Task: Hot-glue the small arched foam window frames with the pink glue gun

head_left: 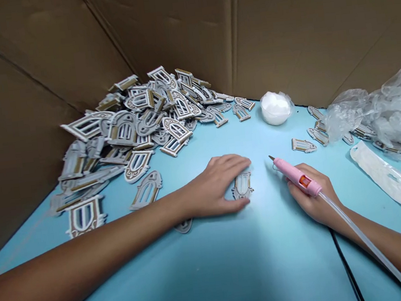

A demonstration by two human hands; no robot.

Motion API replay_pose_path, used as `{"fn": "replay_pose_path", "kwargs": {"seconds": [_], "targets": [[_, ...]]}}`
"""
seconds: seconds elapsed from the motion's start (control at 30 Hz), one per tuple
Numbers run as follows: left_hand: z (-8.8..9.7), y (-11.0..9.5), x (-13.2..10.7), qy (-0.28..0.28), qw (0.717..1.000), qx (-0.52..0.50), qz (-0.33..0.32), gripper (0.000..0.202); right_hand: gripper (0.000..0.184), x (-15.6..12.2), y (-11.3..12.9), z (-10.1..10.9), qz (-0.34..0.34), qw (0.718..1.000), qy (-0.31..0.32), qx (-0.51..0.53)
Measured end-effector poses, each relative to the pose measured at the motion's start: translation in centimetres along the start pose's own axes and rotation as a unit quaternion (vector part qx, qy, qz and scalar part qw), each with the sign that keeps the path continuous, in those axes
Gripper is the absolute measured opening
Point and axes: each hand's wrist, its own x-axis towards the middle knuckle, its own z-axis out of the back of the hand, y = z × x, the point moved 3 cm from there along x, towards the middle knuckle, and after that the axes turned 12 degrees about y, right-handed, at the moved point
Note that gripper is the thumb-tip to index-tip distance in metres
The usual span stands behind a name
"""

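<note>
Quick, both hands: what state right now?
Left hand: thumb and fingers around a small window-shaped piece; can't tell if gripping.
Right hand: closed, holding the pink glue gun.

Glue gun and heaped ornaments mark a craft workshop.

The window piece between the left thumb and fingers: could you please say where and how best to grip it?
Probably grip the window piece by its far and near ends, from the left: it lies flat, and the left hand brackets those ends from there.
</note>
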Motion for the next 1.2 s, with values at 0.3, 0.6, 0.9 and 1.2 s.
{"fn": "replay_pose_path", "kwargs": {"seconds": [0.3,0.6,0.9,1.2], "targets": [[2.0,-0.3,-0.7,0.039,0.988,0.017,-0.148,0.035,0.007,0.2,0.0,0.7,-0.101,0.991,-0.023,0.081],[5.0,0.8,-0.9,-0.001,0.939,0.237,0.247,0.049,0.042,-1.1,-2.5,0.2,-0.29,0.921,-0.062,0.255],[8.7,4.0,-2.0,-0.047,0.873,0.258,0.41,0.045,0.048,-0.9,-2.5,-0.2,-0.295,0.921,-0.052,0.248],[9.4,1.6,-1.9,-0.069,0.926,0.143,0.342,0.02,0.041,-0.9,-2.5,-0.1,-0.273,0.931,-0.056,0.233]]}}
